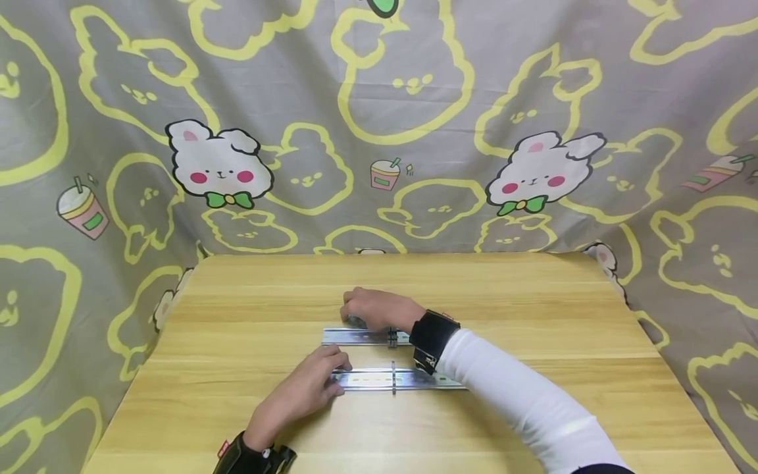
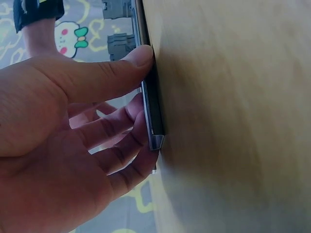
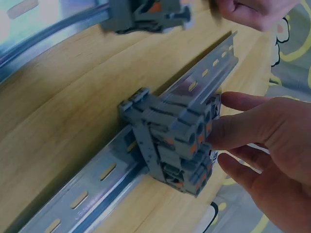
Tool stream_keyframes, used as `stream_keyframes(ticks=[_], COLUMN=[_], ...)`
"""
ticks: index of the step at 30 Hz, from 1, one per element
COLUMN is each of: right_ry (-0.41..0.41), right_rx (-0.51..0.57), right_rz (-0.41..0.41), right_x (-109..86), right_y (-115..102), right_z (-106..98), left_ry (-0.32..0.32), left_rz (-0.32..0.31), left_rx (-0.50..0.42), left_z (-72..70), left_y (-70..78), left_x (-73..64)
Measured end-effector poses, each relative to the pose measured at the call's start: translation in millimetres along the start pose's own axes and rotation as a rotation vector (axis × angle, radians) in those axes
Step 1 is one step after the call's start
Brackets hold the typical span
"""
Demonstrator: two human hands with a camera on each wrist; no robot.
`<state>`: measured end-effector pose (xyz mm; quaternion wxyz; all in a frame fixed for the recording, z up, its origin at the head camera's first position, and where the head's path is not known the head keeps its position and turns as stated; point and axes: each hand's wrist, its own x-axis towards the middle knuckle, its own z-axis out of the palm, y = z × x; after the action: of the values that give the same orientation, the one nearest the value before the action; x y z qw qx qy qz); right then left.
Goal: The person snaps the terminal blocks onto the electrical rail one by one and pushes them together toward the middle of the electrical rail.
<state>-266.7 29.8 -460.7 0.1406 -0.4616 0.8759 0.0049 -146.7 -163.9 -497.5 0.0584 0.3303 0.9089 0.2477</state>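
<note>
Two slotted metal DIN rails lie crosswise on the table. My left hand grips the near rail at its left end; in the left wrist view the thumb lies along one edge, fingers at the other. A thin grey terminal block stands across this rail. Over the far rail, my right hand pinches a grey terminal block, mostly hidden by its fingers. Beside those fingers, several grey terminal blocks with orange parts sit together on the far rail in the right wrist view.
The wooden table extends around both rails. A grey curtain with yellow outlines and white rabbits hangs behind it and along both sides. The right forearm in a white sleeve crosses over the near rail's right end.
</note>
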Motion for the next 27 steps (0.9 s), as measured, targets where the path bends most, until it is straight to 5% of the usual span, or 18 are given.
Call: stream_keyframes(ticks=[16,27], right_ry=[0.075,0.26], right_rx=[-0.059,0.129], right_rz=[-0.001,0.031], right_x=[-1.0,-31.7], right_y=[4.9,12.0], right_z=[0.6,-9.5], left_ry=[-0.005,0.003], left_rz=[-0.001,-0.002], left_rx=[-0.01,-0.013], left_z=[0.4,1.7], left_y=[1.7,-1.2], left_x=[-1.1,0.4])
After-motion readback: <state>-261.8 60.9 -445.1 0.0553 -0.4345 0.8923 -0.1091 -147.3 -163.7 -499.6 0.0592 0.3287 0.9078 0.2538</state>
